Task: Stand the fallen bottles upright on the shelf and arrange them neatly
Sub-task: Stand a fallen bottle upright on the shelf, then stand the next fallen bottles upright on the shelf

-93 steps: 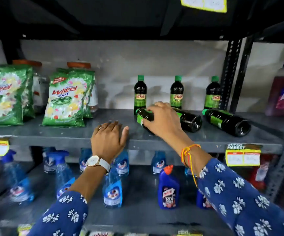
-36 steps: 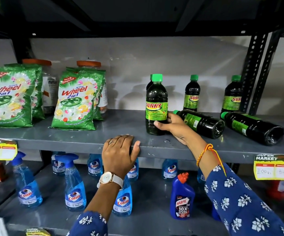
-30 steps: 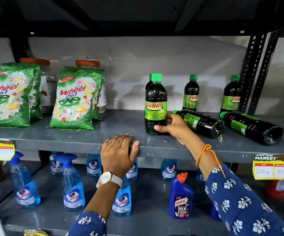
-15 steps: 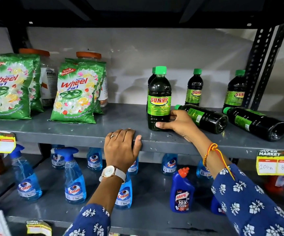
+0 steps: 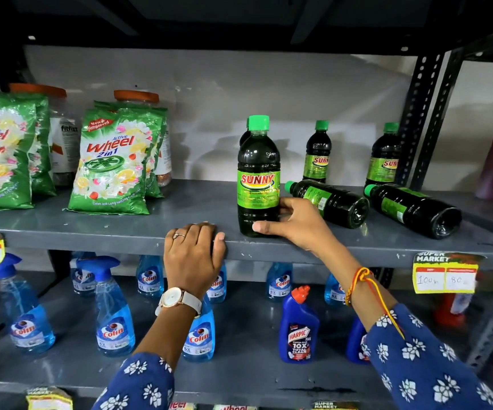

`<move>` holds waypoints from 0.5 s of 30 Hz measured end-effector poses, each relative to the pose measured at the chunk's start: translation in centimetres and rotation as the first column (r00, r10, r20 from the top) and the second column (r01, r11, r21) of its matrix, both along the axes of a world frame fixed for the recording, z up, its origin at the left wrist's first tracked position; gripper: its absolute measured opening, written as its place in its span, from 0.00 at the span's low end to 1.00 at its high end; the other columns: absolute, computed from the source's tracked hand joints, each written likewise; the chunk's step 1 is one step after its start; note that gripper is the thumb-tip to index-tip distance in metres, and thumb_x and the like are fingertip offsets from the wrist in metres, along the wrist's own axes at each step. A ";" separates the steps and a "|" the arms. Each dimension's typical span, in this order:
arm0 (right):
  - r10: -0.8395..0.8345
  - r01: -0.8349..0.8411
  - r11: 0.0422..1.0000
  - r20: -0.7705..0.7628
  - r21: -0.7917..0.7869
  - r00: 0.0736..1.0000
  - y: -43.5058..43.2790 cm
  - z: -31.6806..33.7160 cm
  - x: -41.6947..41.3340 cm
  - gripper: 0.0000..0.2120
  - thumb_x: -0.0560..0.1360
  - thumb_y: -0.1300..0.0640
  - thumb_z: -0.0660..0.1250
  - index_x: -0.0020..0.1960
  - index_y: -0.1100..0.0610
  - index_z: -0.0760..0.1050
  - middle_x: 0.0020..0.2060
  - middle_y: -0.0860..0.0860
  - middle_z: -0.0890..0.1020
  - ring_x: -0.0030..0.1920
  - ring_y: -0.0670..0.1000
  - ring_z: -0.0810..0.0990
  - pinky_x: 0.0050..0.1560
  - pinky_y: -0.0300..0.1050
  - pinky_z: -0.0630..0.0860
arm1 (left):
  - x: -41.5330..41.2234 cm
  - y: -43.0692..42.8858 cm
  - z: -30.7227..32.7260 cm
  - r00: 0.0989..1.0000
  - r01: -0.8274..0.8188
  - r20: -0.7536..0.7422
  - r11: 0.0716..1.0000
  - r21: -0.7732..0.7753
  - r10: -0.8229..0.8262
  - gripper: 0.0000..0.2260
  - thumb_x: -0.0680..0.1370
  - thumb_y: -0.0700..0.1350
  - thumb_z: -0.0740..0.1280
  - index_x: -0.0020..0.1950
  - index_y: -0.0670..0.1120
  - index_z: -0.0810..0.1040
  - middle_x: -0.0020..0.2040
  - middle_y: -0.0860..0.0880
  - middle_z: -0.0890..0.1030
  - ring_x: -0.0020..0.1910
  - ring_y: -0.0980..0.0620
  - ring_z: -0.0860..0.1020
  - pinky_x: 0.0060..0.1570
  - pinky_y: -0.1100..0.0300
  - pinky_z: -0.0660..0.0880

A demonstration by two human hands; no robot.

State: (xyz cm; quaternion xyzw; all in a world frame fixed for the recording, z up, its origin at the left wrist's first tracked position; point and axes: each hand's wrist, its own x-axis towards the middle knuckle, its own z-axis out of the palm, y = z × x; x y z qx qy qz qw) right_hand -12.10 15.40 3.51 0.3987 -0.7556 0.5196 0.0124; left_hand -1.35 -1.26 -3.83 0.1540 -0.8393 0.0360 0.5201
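We see two bare hands, left hand [image 5: 193,255] and right hand [image 5: 295,224]. Both sleeves [image 5: 434,368] are dark blue with a white flower print. On the left wrist sits a watch [image 5: 172,299]: round pale dial, rose-gold rim, light grey strap. A ring [image 5: 179,235] is on a left finger. Orange-and-yellow thread band [image 5: 357,284] circles the right wrist, loose ends trailing.

A single head-worn camera looks forward and slightly down at a grey metal shelf [image 5: 91,232] from close range — near enough that both forearms reach in from the bottom edge. It faces the shelf's front edge almost square on, with the dark underside of the rack above across the top and a lower shelf [image 5: 239,377] below. The wide lens bends the upright post [image 5: 416,119] at right — no second view shares the scene.
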 end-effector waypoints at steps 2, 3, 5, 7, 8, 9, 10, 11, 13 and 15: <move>0.005 -0.005 1.000 -0.008 -0.007 1.000 0.1 -0.1 0.1 0.19 0.55 0.46 0.79 0.42 0.43 0.76 0.42 0.39 0.81 0.47 0.42 0.81 0.54 0.45 0.77 | 0.2 0.2 0.0 1.000 0.001 0.013 1.000 0.015 -0.001 0.18 0.79 0.51 0.53 0.45 0.43 0.79 0.42 0.43 0.82 0.39 0.42 0.78 0.50 0.48 0.69; 0.002 -0.002 1.000 -0.014 -0.011 1.000 0.1 -0.1 0.3 0.18 0.56 0.47 0.79 0.42 0.44 0.76 0.42 0.40 0.82 0.47 0.42 0.81 0.54 0.45 0.77 | 0.3 0.4 0.1 1.000 0.004 0.012 1.000 0.023 -0.004 0.18 0.79 0.51 0.53 0.45 0.43 0.79 0.42 0.43 0.82 0.40 0.42 0.78 0.51 0.48 0.69; -0.011 0.010 1.000 -0.024 -0.019 1.000 0.1 -0.1 0.7 0.19 0.57 0.47 0.79 0.45 0.46 0.77 0.44 0.43 0.82 0.47 0.43 0.81 0.54 0.46 0.78 | 0.3 0.7 0.2 1.000 0.012 -0.015 0.998 0.057 -0.011 0.18 0.78 0.50 0.53 0.45 0.43 0.79 0.44 0.42 0.83 0.42 0.41 0.78 0.52 0.47 0.69; -0.010 0.010 1.000 -0.038 0.004 0.999 0.4 -0.1 1.2 0.25 0.56 0.44 0.78 0.51 0.50 0.78 0.46 0.45 0.83 0.48 0.43 0.81 0.54 0.47 0.78 | 0.5 1.3 0.2 0.997 0.038 -0.068 0.992 0.120 -0.030 0.17 0.78 0.49 0.54 0.47 0.42 0.79 0.49 0.41 0.82 0.48 0.39 0.78 0.55 0.46 0.68; -0.011 0.013 1.000 -0.049 0.028 0.999 0.8 0.0 1.4 0.30 0.56 0.42 0.78 0.54 0.52 0.77 0.49 0.46 0.82 0.49 0.44 0.81 0.54 0.46 0.78 | 0.5 1.9 0.0 0.993 0.054 -0.112 0.988 0.146 -0.037 0.17 0.78 0.49 0.54 0.49 0.41 0.79 0.53 0.40 0.81 0.51 0.39 0.77 0.57 0.45 0.68; -0.017 0.019 0.999 -0.053 0.038 0.998 1.2 0.1 1.4 0.35 0.55 0.41 0.77 0.58 0.53 0.76 0.53 0.47 0.81 0.50 0.44 0.80 0.54 0.45 0.77 | 0.6 2.5 -0.2 0.985 0.076 -0.163 0.986 0.148 -0.051 0.17 0.78 0.48 0.55 0.51 0.39 0.78 0.56 0.38 0.80 0.55 0.38 0.75 0.59 0.45 0.67; -0.047 0.047 0.999 -0.045 0.010 0.998 1.8 0.5 1.1 0.39 0.56 0.41 0.77 0.62 0.56 0.73 0.55 0.47 0.79 0.51 0.45 0.78 0.54 0.43 0.76 | 0.5 3.6 -0.4 0.974 0.118 -0.209 0.987 0.112 -0.093 0.17 0.79 0.48 0.55 0.53 0.38 0.78 0.59 0.37 0.78 0.58 0.37 0.74 0.61 0.45 0.67; -0.101 0.099 0.994 -0.035 -0.052 0.994 2.6 1.1 0.6 0.42 0.57 0.42 0.77 0.65 0.59 0.70 0.56 0.48 0.77 0.52 0.45 0.77 0.54 0.41 0.75 | 0.4 5.0 -0.3 0.959 0.181 -0.228 0.982 0.046 -0.166 0.17 0.79 0.47 0.56 0.54 0.37 0.77 0.60 0.37 0.77 0.59 0.38 0.73 0.62 0.47 0.67; -0.256 0.243 0.958 -0.070 -0.154 0.964 4.0 2.9 -1.0 0.37 0.61 0.46 0.77 0.64 0.61 0.71 0.56 0.49 0.77 0.52 0.49 0.78 0.55 0.41 0.75 | -0.7 8.3 0.4 0.933 0.328 -0.124 0.940 -0.094 -0.338 0.17 0.79 0.48 0.56 0.54 0.38 0.78 0.58 0.39 0.79 0.58 0.40 0.75 0.61 0.50 0.68; -0.422 0.410 0.907 -0.193 -0.101 0.886 5.0 4.8 -2.8 0.26 0.65 0.49 0.74 0.57 0.63 0.74 0.51 0.58 0.82 0.50 0.56 0.80 0.53 0.49 0.77 | -2.4 11.1 2.0 0.909 0.417 0.050 0.899 -0.137 -0.414 0.17 0.79 0.50 0.56 0.53 0.41 0.80 0.55 0.41 0.81 0.56 0.42 0.78 0.58 0.52 0.71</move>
